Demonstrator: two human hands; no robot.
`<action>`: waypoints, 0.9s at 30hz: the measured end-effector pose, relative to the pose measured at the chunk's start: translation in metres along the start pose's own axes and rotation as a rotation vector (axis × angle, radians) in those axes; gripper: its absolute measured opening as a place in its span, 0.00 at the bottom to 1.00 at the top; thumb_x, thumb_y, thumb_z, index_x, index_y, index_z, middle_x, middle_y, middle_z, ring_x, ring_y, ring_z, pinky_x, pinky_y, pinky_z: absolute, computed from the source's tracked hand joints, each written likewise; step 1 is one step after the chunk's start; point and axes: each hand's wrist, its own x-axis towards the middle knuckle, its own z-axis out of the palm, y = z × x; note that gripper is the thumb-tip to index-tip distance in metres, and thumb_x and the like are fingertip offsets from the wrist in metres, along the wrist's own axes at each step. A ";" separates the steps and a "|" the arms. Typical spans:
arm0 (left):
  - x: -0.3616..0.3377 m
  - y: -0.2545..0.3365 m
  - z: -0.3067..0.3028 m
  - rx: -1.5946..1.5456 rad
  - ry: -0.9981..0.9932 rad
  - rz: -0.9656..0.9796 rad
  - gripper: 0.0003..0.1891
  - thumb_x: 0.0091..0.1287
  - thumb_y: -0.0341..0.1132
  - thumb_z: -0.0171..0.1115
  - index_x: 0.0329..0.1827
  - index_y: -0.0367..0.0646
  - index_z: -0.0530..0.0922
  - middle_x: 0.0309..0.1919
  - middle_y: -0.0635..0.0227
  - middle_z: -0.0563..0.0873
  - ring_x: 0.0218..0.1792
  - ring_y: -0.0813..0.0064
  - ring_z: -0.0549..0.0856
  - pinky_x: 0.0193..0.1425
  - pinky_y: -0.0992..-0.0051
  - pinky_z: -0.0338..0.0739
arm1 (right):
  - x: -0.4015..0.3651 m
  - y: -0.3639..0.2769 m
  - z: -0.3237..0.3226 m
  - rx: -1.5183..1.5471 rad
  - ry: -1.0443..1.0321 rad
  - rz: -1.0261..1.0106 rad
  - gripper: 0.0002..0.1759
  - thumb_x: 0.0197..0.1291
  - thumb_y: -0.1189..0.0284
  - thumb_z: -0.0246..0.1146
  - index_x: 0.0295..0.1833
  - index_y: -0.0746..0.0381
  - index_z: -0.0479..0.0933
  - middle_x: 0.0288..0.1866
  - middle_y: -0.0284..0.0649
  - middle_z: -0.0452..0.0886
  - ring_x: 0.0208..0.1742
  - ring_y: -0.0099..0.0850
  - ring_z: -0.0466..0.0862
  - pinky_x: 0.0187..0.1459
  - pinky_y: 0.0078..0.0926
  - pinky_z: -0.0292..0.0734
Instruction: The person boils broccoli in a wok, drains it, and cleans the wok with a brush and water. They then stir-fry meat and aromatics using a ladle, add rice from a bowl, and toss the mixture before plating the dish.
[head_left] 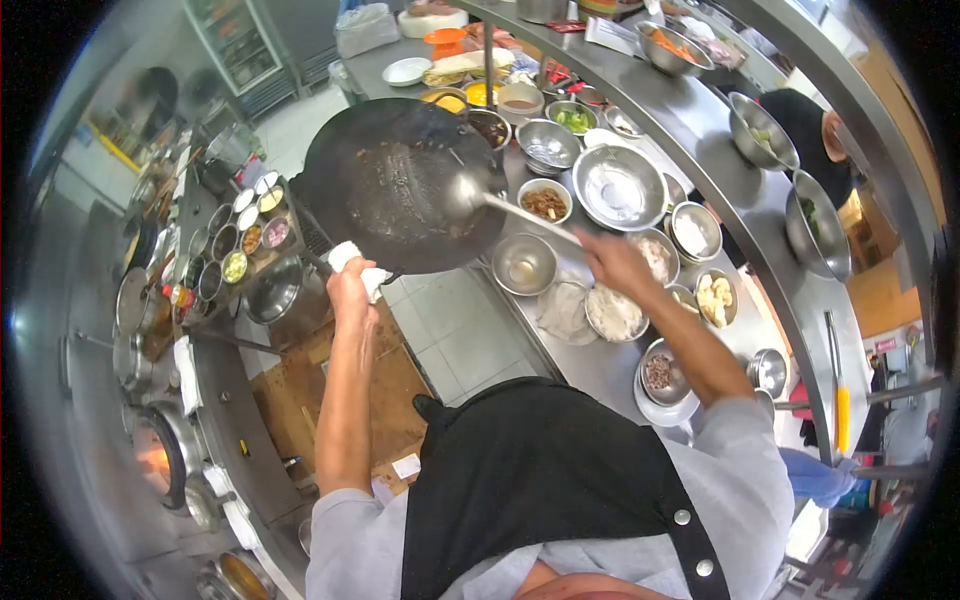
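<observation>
A large black wok (400, 200) is tilted in the air between the stove side and the steel counter, with brown residue on its inner face. My left hand (352, 290) is closed round a white cloth (372, 276) at the wok's near edge. In my right hand (612, 262) is the handle of a metal ladle (465, 193), its bowl end over the wok's inside. Just beyond the ladle handle stand a bowl of brown food (545, 203) and a large steel strainer (619, 187).
Many bowls cover the steel counter (560, 345) on the right, under a raised shelf (690, 130) with more bowls. Seasoning containers (235, 266) stand at left, near a lit burner (155, 458). Another person (808, 130) stands behind the shelf.
</observation>
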 end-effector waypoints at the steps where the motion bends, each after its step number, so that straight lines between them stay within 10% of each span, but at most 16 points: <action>1: 0.001 -0.005 0.003 0.001 0.016 -0.021 0.06 0.56 0.23 0.67 0.36 0.38 0.81 0.30 0.69 0.83 0.27 0.72 0.84 0.31 0.70 0.77 | 0.026 -0.012 -0.021 0.087 0.029 -0.020 0.32 0.68 0.68 0.62 0.79 0.47 0.75 0.39 0.56 0.88 0.40 0.54 0.88 0.43 0.56 0.82; 9: -0.027 -0.014 0.041 -0.101 0.017 0.036 0.06 0.58 0.22 0.67 0.37 0.35 0.81 0.31 0.66 0.84 0.27 0.70 0.85 0.31 0.68 0.79 | 0.074 -0.003 0.053 0.033 0.111 0.113 0.33 0.71 0.69 0.56 0.81 0.42 0.70 0.42 0.53 0.88 0.41 0.56 0.88 0.42 0.56 0.82; 18: 0.003 -0.044 0.087 -0.189 0.069 0.033 0.07 0.57 0.21 0.67 0.38 0.35 0.80 0.33 0.65 0.84 0.28 0.68 0.86 0.31 0.69 0.79 | -0.054 0.077 -0.045 -0.205 -0.010 0.154 0.34 0.70 0.69 0.60 0.81 0.39 0.70 0.47 0.50 0.87 0.48 0.51 0.87 0.49 0.51 0.83; 22: -0.001 -0.057 0.100 -0.214 0.064 0.106 0.07 0.57 0.21 0.66 0.38 0.35 0.80 0.33 0.65 0.84 0.28 0.68 0.86 0.31 0.69 0.80 | -0.054 0.054 -0.110 -0.246 -0.184 0.385 0.33 0.70 0.68 0.61 0.80 0.39 0.73 0.49 0.50 0.89 0.52 0.51 0.87 0.55 0.49 0.83; 27: -0.007 -0.054 0.098 -0.220 0.055 0.090 0.08 0.57 0.22 0.66 0.40 0.35 0.80 0.34 0.65 0.84 0.31 0.68 0.87 0.34 0.69 0.81 | 0.012 0.032 -0.085 -0.080 -0.047 0.212 0.34 0.67 0.68 0.64 0.80 0.42 0.73 0.49 0.56 0.89 0.50 0.55 0.89 0.54 0.51 0.83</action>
